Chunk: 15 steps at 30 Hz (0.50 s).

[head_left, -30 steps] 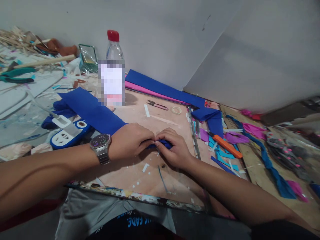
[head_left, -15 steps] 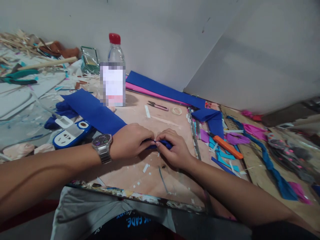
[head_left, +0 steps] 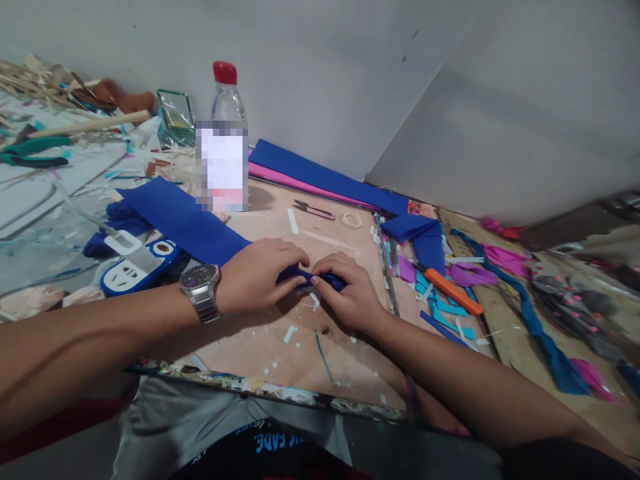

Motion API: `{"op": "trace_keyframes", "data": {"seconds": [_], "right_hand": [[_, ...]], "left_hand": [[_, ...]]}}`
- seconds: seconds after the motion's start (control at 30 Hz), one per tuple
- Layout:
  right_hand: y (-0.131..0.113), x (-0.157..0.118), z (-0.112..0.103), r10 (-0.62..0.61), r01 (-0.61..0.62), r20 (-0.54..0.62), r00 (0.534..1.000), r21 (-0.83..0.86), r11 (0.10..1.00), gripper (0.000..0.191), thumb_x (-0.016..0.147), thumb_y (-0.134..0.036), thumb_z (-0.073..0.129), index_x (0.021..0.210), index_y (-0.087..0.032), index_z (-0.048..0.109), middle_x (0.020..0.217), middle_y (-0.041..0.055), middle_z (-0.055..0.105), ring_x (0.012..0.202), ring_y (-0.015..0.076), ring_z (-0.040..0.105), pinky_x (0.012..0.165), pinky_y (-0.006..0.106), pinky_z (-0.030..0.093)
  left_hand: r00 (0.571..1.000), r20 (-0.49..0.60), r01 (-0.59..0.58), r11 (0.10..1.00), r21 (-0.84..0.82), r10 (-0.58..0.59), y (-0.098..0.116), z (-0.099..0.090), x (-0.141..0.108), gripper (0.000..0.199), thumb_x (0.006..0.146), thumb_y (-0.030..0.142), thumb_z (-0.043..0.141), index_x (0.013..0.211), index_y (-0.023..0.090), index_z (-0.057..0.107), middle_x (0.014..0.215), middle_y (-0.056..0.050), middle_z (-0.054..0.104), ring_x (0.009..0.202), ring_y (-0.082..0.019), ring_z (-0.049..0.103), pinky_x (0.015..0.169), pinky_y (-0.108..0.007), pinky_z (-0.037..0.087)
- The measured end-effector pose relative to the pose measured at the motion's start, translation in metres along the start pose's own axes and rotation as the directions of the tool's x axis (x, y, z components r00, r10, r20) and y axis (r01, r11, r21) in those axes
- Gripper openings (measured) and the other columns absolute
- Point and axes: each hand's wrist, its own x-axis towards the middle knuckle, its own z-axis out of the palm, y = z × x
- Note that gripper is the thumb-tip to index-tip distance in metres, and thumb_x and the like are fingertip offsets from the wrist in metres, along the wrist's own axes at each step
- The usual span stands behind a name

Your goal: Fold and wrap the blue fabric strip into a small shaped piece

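A long blue fabric strip [head_left: 195, 223] runs from the left of the board to under my left hand, its near end gathered between my hands. My left hand [head_left: 267, 273], with a watch on the wrist, pinches the strip between thumb and fingers. Close beside it, my right hand [head_left: 347, 290] is closed on the strip's folded end, thumb on the near side. A short narrow stretch of blue shows between the two thumbs. The rest of the gathered part is hidden by my fingers.
Thread snips [head_left: 314, 211] and a tape ring [head_left: 352, 220] lie beyond my hands. A red-capped bottle [head_left: 229, 103] stands behind a blurred phone-like panel [head_left: 223, 167]. An orange utility knife [head_left: 454, 291] lies right among scraps; a power strip [head_left: 135, 270] sits left, green-handled pliers [head_left: 35, 152] farther back.
My left hand has shifted slightly left and its fingers have loosened, showing more of the blue strip between the hands. My right hand keeps its grip. The view has moved slightly.
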Motion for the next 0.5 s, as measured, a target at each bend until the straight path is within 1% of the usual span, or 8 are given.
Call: {"op": "trace_keyframes", "data": {"seconds": [0.1,0.17,0.23,0.3,0.37,0.4,0.43,0.5], "right_hand": [[0.003,0.001,0.002,0.12,-0.11,-0.092,0.989,0.106,0.988,0.008,0.087,-0.027,0.072,0.085,-0.021,0.076,0.087,0.0045,0.066,0.087,0.0196,0.062,0.082,0.036,0.046],[0.007,0.002,0.004,0.248,-0.218,-0.115,0.962,0.224,0.95,0.011,0.085,-0.032,0.074,0.086,-0.02,0.075,0.084,0.0033,0.066,0.081,0.0182,0.06,0.077,0.034,0.046],[0.009,0.004,0.005,0.38,-0.329,-0.058,0.923,0.391,0.859,0.018,0.085,-0.038,0.074,0.088,-0.02,0.073,0.079,0.0014,0.065,0.072,0.0159,0.057,0.068,0.031,0.044],[0.01,0.004,0.006,0.446,-0.378,-0.019,0.895,0.497,0.781,0.024,0.083,-0.042,0.077,0.088,-0.02,0.07,0.078,0.0001,0.064,0.068,0.0143,0.055,0.065,0.029,0.043],[0.009,0.005,0.005,0.462,-0.386,0.0,0.887,0.55,0.74,0.028,0.08,-0.045,0.081,0.086,-0.02,0.069,0.077,-0.0006,0.063,0.068,0.0134,0.054,0.064,0.027,0.043],[0.008,0.005,0.005,0.46,-0.383,0.009,0.888,0.569,0.728,0.03,0.078,-0.046,0.083,0.085,-0.02,0.069,0.077,-0.0009,0.062,0.068,0.013,0.053,0.064,0.026,0.042],[0.007,0.005,0.004,0.455,-0.381,0.024,0.89,0.586,0.715,0.031,0.077,-0.047,0.084,0.084,-0.02,0.069,0.076,-0.0013,0.062,0.067,0.0125,0.053,0.063,0.026,0.042],[0.005,0.005,0.003,0.442,-0.375,0.051,0.896,0.621,0.688,0.033,0.076,-0.047,0.086,0.083,-0.02,0.069,0.073,-0.0021,0.061,0.065,0.0114,0.052,0.061,0.024,0.041]], "left_hand": [[0.986,-0.168,-0.007,0.999,0.035,0.013,0.004,-0.001,0.0,0.034,0.093,0.029,0.065,0.123,0.015,0.062,0.124,-0.014,0.066,0.118,-0.029,0.058,0.102,-0.044,0.046],[0.964,-0.264,-0.002,0.997,0.082,0.024,0.005,-0.002,0.0,0.037,0.091,0.029,0.066,0.125,0.015,0.061,0.127,-0.015,0.062,0.122,-0.031,0.054,0.106,-0.048,0.043],[0.939,-0.338,-0.027,0.993,0.116,0.065,0.005,-0.004,-0.001,0.034,0.091,0.029,0.066,0.122,0.016,0.063,0.124,-0.015,0.063,0.121,-0.031,0.053,0.106,-0.05,0.041],[0.915,-0.378,-0.099,0.987,0.129,0.141,0.007,-0.006,-0.002,0.025,0.092,0.029,0.065,0.114,0.017,0.065,0.117,-0.013,0.067,0.114,-0.029,0.056,0.104,-0.048,0.042],[0.911,-0.349,-0.203,0.975,0.085,0.22,0.011,-0.009,-0.003,0.013,0.094,0.027,0.062,0.102,0.018,0.066,0.102,-0.009,0.07,0.1,-0.024,0.059,0.096,-0.041,0.044],[0.923,-0.307,-0.234,0.972,0.032,0.232,0.013,-0.01,-0.003,0.011,0.095,0.027,0.061,0.096,0.018,0.067,0.093,-0.007,0.071,0.091,-0.021,0.06,0.09,-0.037,0.046],[0.939,-0.266,-0.235,0.971,-0.034,0.218,0.015,-0.01,-0.004,0.014,0.096,0.029,0.059,0.091,0.018,0.067,0.085,-0.005,0.07,0.081,-0.019,0.059,0.082,-0.033,0.046],[0.986,-0.126,-0.131,0.974,-0.188,0.108,0.018,-0.01,-0.004,0.027,0.099,0.034,0.056,0.079,0.018,0.066,0.072,-0.003,0.067,0.067,-0.015,0.056,0.069,-0.029,0.042]]}}
